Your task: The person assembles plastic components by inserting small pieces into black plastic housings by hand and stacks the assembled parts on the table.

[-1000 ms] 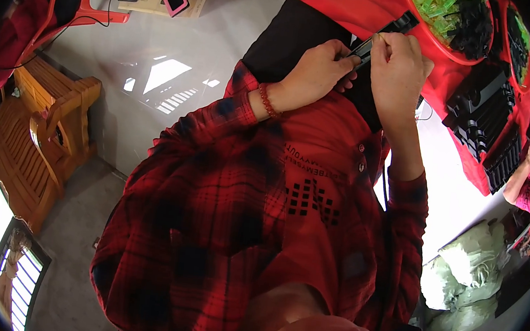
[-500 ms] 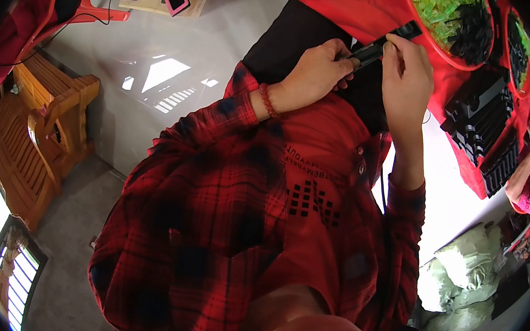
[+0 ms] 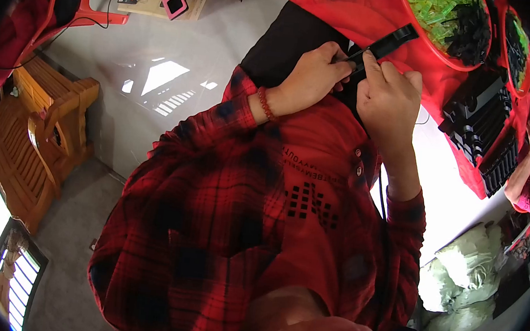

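Strip (image 3: 389,43), black, seems light, stiff, slick, best held at eight-o'clock end where left hand (image 3: 317,73) pinches it; right hand (image 3: 391,101) fingers curled, grip unclear.

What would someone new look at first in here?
Probably the big red plaid shirt filling the middle. Next, the red basin of bright green pieces and black pieces, upper right. Left of it, the left hand holds a long black part, which the right hand touches.

Head-worn fisheye view, facing down, close over the wearer's chest (image 3: 307,252), hands (image 3: 315,74) farther off
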`<state>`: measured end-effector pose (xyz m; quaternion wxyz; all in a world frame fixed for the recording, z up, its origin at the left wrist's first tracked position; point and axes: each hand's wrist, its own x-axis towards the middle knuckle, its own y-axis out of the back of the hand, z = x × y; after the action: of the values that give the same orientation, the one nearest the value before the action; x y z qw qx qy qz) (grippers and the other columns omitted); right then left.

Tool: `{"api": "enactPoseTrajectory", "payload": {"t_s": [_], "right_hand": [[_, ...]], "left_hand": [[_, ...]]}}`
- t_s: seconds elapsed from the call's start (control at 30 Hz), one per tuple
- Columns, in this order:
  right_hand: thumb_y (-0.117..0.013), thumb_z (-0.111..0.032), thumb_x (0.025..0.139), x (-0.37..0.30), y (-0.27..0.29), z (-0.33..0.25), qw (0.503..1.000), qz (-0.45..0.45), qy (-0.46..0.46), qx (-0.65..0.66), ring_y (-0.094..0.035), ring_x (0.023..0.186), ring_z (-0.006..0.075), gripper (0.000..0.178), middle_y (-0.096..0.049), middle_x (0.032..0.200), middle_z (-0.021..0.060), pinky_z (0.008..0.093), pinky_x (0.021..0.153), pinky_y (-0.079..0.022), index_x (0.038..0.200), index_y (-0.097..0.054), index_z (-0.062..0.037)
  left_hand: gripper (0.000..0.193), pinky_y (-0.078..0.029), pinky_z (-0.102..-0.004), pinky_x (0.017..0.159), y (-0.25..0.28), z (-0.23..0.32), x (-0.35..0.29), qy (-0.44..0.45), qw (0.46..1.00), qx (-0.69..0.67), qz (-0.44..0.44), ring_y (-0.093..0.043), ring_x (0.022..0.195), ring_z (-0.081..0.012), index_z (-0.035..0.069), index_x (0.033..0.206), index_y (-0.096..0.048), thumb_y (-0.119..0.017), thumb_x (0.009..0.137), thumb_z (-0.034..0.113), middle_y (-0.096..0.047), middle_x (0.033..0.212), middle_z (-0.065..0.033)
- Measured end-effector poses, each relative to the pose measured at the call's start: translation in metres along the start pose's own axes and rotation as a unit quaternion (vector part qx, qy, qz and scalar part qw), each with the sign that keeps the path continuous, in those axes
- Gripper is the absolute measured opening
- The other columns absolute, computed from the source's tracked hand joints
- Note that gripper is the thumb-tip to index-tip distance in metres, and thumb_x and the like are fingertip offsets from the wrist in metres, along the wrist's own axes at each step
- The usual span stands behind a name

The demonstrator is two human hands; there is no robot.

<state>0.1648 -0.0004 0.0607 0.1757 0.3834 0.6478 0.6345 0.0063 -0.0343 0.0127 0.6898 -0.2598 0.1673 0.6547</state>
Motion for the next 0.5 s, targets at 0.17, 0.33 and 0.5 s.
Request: {"api": "enactPoseTrajectory", "payload": {"t_s": [0.17,0.33,0.5], "right_hand": [[-0.064,-0.009,0.074,0.001,-0.003,-0.004,0.999,-0.013,-0.002,-0.029,-0.054,0.061,0.0186,0.032,-0.056,0.072,0.0024,0.0344,0.066,-0.038,0.105,-0.073,-0.0047],[-0.064,-0.012,0.078,0.001,-0.002,-0.008,0.999,-0.025,-0.004,-0.04,-0.057,0.062,0.016,0.03,-0.054,0.072,0.0015,0.0336,0.067,-0.038,0.105,-0.071,-0.0037],[-0.066,-0.012,0.078,-0.002,0.0,-0.009,0.999,0.006,0.006,-0.032,-0.057,0.062,0.015,0.026,-0.053,0.071,0.001,0.0339,0.066,-0.037,0.102,-0.071,-0.0043]], "left_hand": [[0.017,-0.05,-0.026,0.065,0.0,0.001,0.0,-0.002,1.0,0.019,0.004,-0.061,0.068,-0.0111,-0.001,0.102,-0.057,-0.058,0.096,0.015,-0.065,0.082,-0.006],[0.019,-0.05,-0.025,0.066,-0.001,-0.007,0.002,-0.014,1.0,0.01,-0.008,-0.061,0.07,-0.0102,-0.001,0.107,-0.058,-0.056,0.097,0.014,-0.065,0.085,-0.005],[0.026,-0.051,-0.0275,0.065,-0.004,-0.009,0.002,-0.046,0.999,0.011,-0.007,-0.062,0.068,-0.0129,-0.003,0.116,-0.059,-0.055,0.096,0.014,-0.066,0.085,-0.0079]]}}
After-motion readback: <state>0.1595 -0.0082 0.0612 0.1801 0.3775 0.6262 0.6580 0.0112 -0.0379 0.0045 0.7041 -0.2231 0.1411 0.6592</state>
